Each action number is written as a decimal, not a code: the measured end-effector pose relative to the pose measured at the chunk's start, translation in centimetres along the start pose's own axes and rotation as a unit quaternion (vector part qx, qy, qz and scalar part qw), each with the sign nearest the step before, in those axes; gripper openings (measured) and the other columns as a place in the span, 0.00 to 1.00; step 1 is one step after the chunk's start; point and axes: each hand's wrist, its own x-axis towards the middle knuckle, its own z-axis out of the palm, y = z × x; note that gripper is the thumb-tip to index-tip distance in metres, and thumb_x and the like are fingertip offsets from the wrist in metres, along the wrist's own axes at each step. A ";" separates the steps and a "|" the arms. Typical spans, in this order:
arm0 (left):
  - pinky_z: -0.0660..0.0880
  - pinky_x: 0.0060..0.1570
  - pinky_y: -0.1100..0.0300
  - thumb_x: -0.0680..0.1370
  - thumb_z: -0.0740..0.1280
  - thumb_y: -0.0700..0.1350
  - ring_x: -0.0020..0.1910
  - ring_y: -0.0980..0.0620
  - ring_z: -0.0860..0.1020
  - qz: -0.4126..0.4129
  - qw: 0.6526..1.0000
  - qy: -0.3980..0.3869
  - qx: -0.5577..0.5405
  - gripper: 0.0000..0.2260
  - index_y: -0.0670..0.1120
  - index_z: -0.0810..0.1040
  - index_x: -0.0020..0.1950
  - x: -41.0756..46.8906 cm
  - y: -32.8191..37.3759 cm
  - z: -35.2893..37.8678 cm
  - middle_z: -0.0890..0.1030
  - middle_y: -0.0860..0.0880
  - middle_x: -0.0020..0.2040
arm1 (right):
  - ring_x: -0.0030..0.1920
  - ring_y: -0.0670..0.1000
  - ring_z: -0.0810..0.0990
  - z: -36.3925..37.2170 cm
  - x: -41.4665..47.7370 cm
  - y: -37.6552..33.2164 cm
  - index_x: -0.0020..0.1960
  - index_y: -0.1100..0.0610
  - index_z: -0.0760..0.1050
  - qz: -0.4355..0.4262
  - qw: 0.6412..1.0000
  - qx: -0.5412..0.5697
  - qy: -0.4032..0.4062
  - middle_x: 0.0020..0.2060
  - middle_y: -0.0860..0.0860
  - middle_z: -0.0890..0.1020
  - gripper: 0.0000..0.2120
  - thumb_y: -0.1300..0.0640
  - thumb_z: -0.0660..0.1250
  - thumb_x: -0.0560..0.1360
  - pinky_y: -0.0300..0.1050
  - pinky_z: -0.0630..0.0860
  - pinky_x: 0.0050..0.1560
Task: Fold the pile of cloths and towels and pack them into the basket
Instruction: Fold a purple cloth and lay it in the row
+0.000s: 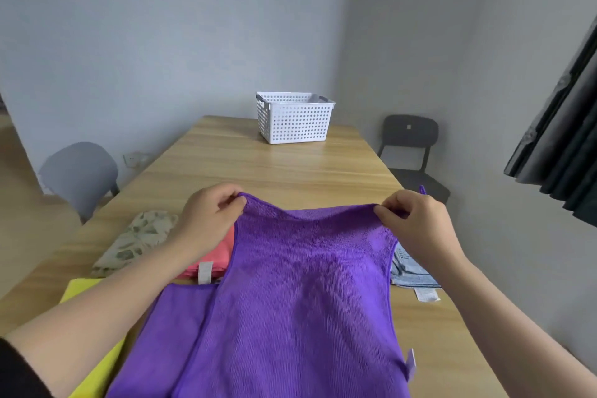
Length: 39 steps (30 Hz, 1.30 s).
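Observation:
A purple towel (303,294) is stretched out in front of me above the pile. My left hand (210,216) pinches its far left corner and my right hand (416,220) pinches its far right corner, so the far edge sags between them. Under it lie a second purple cloth (181,317), a coral cloth (213,255), a leaf-patterned cloth (139,239), a yellow cloth (93,365) and a light blue cloth (410,271). The white perforated basket (294,118) stands at the far end of the wooden table (265,168); I see nothing inside it.
A grey padded chair (80,174) stands to the left of the table and a dark chair (410,152) to the right. A dark curtain (562,139) hangs at the right edge. Bare tabletop stretches between the pile and the basket.

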 end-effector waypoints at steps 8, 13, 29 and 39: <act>0.77 0.52 0.48 0.74 0.65 0.46 0.38 0.56 0.80 0.030 0.996 0.026 -0.075 0.06 0.49 0.78 0.37 -7.0 3.2 -2.9 0.80 0.54 0.34 | 0.35 0.43 0.77 -4.1 -8.0 -2.5 0.36 0.53 0.78 -0.010 0.997 0.054 0.057 0.31 0.45 0.81 0.06 0.58 0.71 0.71 0.37 0.71 0.36; 0.72 0.44 0.53 0.72 0.61 0.53 0.39 0.46 0.77 0.042 0.999 -0.012 0.026 0.13 0.45 0.77 0.39 -13.8 2.5 -3.0 0.78 0.46 0.35 | 0.35 0.38 0.79 -4.2 -14.6 -2.0 0.35 0.51 0.78 0.011 0.996 0.082 0.023 0.31 0.40 0.81 0.07 0.60 0.72 0.70 0.27 0.70 0.36; 0.75 0.51 0.66 0.72 0.67 0.45 0.49 0.60 0.80 0.098 0.994 0.023 0.037 0.07 0.45 0.83 0.45 -15.2 1.7 -3.5 0.83 0.55 0.46 | 0.38 0.38 0.80 -4.6 -15.7 -1.6 0.37 0.48 0.79 -0.021 0.997 0.076 0.009 0.32 0.39 0.82 0.09 0.62 0.73 0.70 0.30 0.74 0.40; 0.69 0.55 0.76 0.70 0.74 0.36 0.56 0.68 0.75 0.079 0.982 -0.073 0.154 0.10 0.51 0.85 0.44 -20.6 -3.1 -2.2 0.80 0.64 0.50 | 0.41 0.39 0.82 -0.3 -22.3 1.9 0.37 0.39 0.78 -0.005 0.994 0.101 -0.047 0.41 0.31 0.81 0.20 0.65 0.75 0.68 0.32 0.77 0.46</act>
